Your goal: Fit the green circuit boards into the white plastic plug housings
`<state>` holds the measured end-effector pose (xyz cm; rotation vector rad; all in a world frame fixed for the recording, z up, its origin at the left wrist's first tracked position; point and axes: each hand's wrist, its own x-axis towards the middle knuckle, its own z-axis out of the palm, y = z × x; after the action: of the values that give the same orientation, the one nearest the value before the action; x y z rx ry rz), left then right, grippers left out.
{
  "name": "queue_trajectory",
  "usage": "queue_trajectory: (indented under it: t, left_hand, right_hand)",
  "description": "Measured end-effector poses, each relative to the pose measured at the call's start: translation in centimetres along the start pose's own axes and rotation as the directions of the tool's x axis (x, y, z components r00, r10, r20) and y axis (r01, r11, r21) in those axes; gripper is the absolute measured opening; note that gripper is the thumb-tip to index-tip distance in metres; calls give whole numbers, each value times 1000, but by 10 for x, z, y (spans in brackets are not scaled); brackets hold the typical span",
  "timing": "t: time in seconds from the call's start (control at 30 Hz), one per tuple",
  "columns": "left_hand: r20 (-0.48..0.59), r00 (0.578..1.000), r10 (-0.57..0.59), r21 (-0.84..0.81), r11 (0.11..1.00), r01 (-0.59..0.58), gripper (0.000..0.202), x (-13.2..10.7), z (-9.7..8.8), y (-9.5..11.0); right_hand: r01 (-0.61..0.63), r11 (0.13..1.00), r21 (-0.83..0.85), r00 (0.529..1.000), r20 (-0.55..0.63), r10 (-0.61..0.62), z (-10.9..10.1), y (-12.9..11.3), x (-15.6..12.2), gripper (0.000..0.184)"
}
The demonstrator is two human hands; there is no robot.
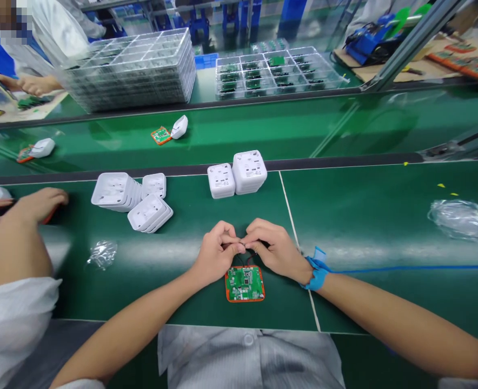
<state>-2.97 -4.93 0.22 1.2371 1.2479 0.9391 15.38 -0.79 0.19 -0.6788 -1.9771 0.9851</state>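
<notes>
our left hand [218,251] and right hand [273,248] narrowly pinch wires [247,260], ends hidden; near-square board [245,283] component-side up, wired edge facing far.

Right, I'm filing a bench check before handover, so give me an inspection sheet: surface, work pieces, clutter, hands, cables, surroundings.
Surface: green bench top, crossed by a white line.
Work pieces: orange-edged circuit board lying flat; its thin wires lead from the far edge to the fingers. White casings stand stacked beyond.
Clutter: crumpled clear plastic at left, more at right; small yellow scraps.
Hands: left hand and right hand both pinch at the wires; exact contact too small to see.
Cables: blue cord running rightward from the right wrist's blue band.
Surroundings: co-worker's hand at left; stacked clear trays beyond.
</notes>
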Motion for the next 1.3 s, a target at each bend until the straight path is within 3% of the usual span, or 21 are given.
queue_trajectory:
  t: [0.13,0.2,0.27,0.3,0.37,0.43,0.47,0.5,0.6,0.67,0.73,0.8,0.9,0.97,1.03,1.13,1.2,1.3]
  left_hand:
    - [-28,999,18,34,999,-17,27,1,-1,-1]
    - [1,998,58,161,985,-57,28,3,-5,3]
    - [43,978,204,364,908,-205,29,7,-12,10]
    - [62,945,322,471,825,-312,30,11,-17,15]
    - [74,821,567,663,587,-465,30,20,-28,27]
    - [76,710,700,817,364,-447,27,33,-39,39]
    - [81,695,714,874,284,-394,27,41,-44,44]
    - [92,710,698,917,219,-334,31,48,-48,49]
    - [121,817,564,969,113,-222,48,71,-55,58]
    - [114,864,491,971,128,-201,49,83,-58,59]
    - [77,871,485,965,183,-188,45,88,-61,58]
    - [14,833,553,949,256,-186,40,84,-63,57]
    - [-53,728,684,897,354,-266,35,63,-63,54]
    - [-60,704,707,841,416,-346,33,43,-60,49]
    - [-72,776,627,766,533,-360,32,25,-54,40]
    - [-157,901,405,591,769,-242,28,11,-45,22]
    - [-215,934,286,505,851,-144,27,12,-43,14]
    - [-237,944,229,481,872,-91,29,18,-47,12]
  right_hand:
    - [20,999,-40,999,26,-19,0,1,-1,19]
    - [29,992,-121,999,49,-23,-7,-1,1,20]
    - [11,973,-229,995,94,11,-19,-2,4,22]
    - [-9,960,-279,990,132,48,-26,-3,6,23]
    - [-56,929,-367,965,219,145,-42,-3,11,24]
    - [-80,870,-486,942,249,225,-53,-3,14,22]
    - [-81,815,-574,942,222,251,-57,-4,14,19]
    - [-91,734,-673,949,165,269,-58,-6,14,17]
    - [-199,466,-862,942,-37,333,-50,-15,7,30]
    - [-241,418,-876,919,-67,389,-40,-20,0,34]
    - [-221,452,-864,923,-35,384,-30,-21,-7,25]
    - [-211,487,-848,940,-40,338,-25,-18,-11,18]
    - [-254,555,-792,947,-87,308,-26,-9,-10,15]
    - [-286,634,-719,947,-112,300,-30,-3,-7,12]
    - [-287,739,-609,954,-114,277,-35,2,-4,10]
    - [-207,878,-431,978,-72,195,-40,8,0,11]
    - [-120,927,-355,993,-34,115,-40,10,2,12]
    - [-28,941,-338,999,4,32,-40,13,3,15]
